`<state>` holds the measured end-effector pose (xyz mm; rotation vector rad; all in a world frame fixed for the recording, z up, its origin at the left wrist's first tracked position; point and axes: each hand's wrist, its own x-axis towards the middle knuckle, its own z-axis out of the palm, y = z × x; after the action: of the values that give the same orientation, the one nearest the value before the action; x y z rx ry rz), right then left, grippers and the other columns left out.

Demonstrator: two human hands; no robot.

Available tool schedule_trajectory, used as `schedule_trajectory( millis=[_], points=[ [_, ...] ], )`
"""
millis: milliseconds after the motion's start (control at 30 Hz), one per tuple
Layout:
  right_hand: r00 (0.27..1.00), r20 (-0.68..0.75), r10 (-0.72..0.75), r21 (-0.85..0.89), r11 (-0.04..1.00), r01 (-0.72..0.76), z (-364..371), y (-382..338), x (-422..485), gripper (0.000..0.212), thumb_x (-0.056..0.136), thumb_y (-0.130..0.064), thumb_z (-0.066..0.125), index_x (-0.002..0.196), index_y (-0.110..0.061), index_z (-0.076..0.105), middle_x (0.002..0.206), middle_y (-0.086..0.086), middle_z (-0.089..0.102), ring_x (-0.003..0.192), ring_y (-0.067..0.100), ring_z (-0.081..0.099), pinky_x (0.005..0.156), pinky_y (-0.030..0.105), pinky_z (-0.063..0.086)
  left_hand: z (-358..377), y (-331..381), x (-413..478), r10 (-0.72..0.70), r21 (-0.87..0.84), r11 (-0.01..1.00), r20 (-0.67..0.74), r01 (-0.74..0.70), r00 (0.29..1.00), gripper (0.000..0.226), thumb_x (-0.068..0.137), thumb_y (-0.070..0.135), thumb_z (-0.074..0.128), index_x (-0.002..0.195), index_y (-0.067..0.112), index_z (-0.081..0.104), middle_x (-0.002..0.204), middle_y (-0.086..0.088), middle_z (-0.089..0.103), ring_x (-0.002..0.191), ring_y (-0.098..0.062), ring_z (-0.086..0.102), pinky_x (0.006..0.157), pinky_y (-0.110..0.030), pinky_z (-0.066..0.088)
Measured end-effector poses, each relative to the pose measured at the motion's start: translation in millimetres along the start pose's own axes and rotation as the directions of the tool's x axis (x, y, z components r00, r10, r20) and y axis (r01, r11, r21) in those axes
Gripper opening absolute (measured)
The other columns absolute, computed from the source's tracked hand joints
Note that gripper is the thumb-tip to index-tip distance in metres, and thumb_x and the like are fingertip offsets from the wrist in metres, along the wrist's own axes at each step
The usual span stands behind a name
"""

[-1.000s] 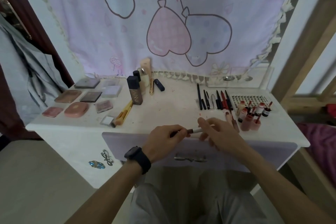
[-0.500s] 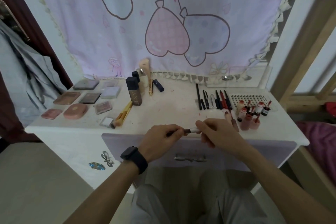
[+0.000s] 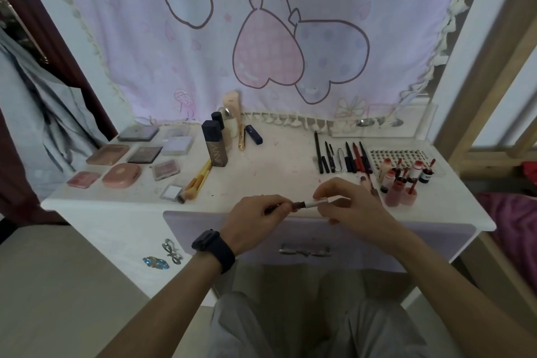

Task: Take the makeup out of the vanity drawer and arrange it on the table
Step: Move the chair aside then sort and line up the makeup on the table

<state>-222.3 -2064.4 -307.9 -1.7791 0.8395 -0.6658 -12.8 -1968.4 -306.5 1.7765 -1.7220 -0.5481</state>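
Holding a slim makeup pen (image 3: pixel 305 204) level between both hands, you have it just above the front edge of the white worktop (image 3: pixel 276 166), over the lavender drawer front (image 3: pixel 203 229). Your left hand (image 3: pixel 255 218) curls round its dark end, thumb and fingers closed on the barrel. Your right hand (image 3: pixel 348 206) pinches the pale end between thumb and fingertips. A black watch (image 3: pixel 213 250) sits on your left wrist. Behind your right hand, a row of dark and red pencils (image 3: pixel 343 157) lies side by side on the worktop. To their right is a cluster of small red lip tints (image 3: pixel 404 180), beside a lash tray (image 3: pixel 398 154). At the left, compacts and palettes (image 3: pixel 122 174) lie in rows. Near them a tall dark bottle (image 3: pixel 215 147) stands upright, and yellow-handled brushes (image 3: pixel 197 180) lie slanted in front of it.
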Motion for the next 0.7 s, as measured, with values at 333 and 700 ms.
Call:
schedule_trajectory(
  millis=[333, 700],
  points=[
    [1.0, -0.023, 0.016, -0.087, 0.996, -0.018, 0.5, -2.8, -2.2, 0.006, 0.098, -0.028, 0.063, 0.096, -0.023, 0.066, 0.087, -0.004, 0.073, 0.065, 0.01, 0.068, 0.061, 0.022, 0.056, -1.4, 2.1, 1.2, -0.002, 0.011, 1.0, 0.014, 0.001, 1.0, 0.026, 0.102, 0.035, 0.05, 0.116, 0.025, 0.07, 0.075, 0.018, 0.058, 0.067, -0.006, 0.049, 0.063, -0.018, 0.036],
    [0.998, -0.066, 0.001, -0.062, 0.998, -0.005, -2.0, -6.0, -5.5, 0.014, 0.101, -0.029, 0.058, 0.096, -0.02, 0.067, 0.077, -0.003, 0.073, 0.058, 0.014, 0.065, 0.06, 0.025, 0.057, 3.6, -4.7, 3.2, -0.017, -0.112, 0.994, 0.013, 0.018, 1.0, 0.02, 0.101, 0.039, 0.05, 0.105, 0.038, 0.07, 0.07, 0.016, 0.061, 0.068, -0.011, 0.051, 0.062, -0.017, 0.036]
  ],
)
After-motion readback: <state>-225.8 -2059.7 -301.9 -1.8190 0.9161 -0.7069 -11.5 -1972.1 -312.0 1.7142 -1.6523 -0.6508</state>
